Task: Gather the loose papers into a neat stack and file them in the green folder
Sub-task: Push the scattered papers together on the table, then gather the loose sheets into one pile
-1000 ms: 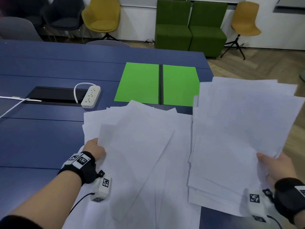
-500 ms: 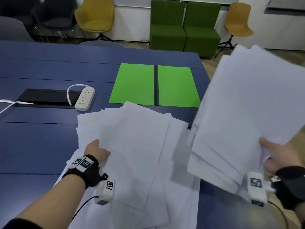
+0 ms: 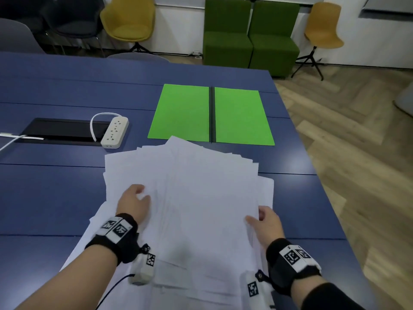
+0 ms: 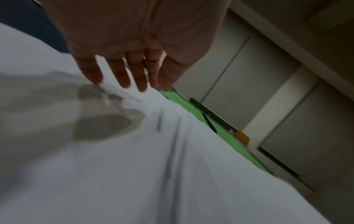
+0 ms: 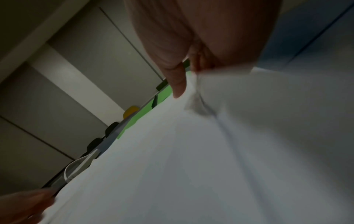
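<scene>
A loose pile of white papers (image 3: pixel 201 198) lies fanned out on the blue table (image 3: pixel 55 193) in front of me. My left hand (image 3: pixel 134 202) rests on the pile's left side; the left wrist view shows its fingers (image 4: pixel 124 72) straight, tips touching a sheet (image 4: pixel 172 166). My right hand (image 3: pixel 266 222) pinches the right edge of the top bundle, thumb (image 5: pixel 179 84) on top of the papers (image 5: pixel 210 166) and fingers hidden beneath. The green folder (image 3: pixel 183 113) lies open and flat just beyond the pile, with a dark spine down its middle.
A white power strip (image 3: pixel 115 135) with a looped cord sits left of the folder, beside a black cable hatch (image 3: pixel 62 130). The table's right edge runs close past my right hand, with wooden floor beyond. Chairs and green armchairs stand behind the table.
My right hand swung its raised bundle leftward and down onto the pile on the table. My left hand shifted right and now lies with straight fingers on the sheets.
</scene>
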